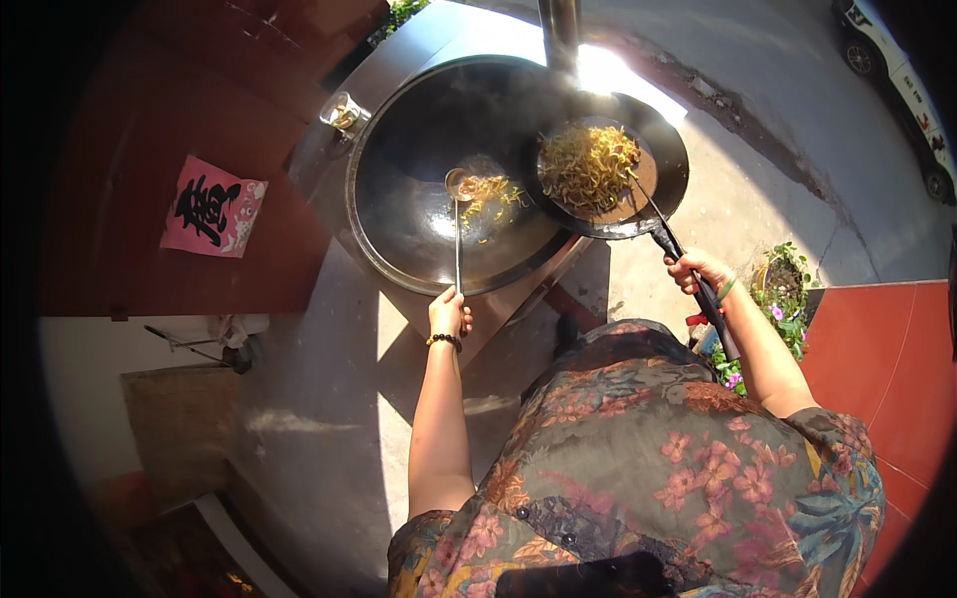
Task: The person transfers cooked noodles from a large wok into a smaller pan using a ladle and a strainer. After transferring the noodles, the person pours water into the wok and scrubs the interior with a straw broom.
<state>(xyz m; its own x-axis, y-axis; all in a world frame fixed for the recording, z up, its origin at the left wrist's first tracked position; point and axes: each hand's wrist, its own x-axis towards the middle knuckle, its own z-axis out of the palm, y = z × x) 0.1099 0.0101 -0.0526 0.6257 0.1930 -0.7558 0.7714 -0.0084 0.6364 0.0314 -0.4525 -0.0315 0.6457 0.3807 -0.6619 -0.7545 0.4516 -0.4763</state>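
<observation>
My left hand (pixel 448 312) grips the handle of a metal ladle (pixel 457 239), whose bowl rests in a large black wok (pixel 419 134). Beside the ladle's bowl, a small heap of bean sprouts (pixel 490 193) lies on the wok's bottom. Held up by my right hand (pixel 695 270), a black frying pan (pixel 669 149) overlaps the wok's right side. It carries a large heap of cooked bean sprouts (pixel 591 164) with brown liquid around them. A thin utensil (pixel 652 203) also runs from that food back to my right hand.
A glass jar (pixel 344 113) stands at the wok's left rim. Behind the wok rises a metal pipe (pixel 561 37) on the metal stove (pixel 448 30). Potted flowers (pixel 781 288) are right of my right hand. A red door with a pink paper sign (pixel 213 208) stands left; a parked car (pixel 890 82) is far right.
</observation>
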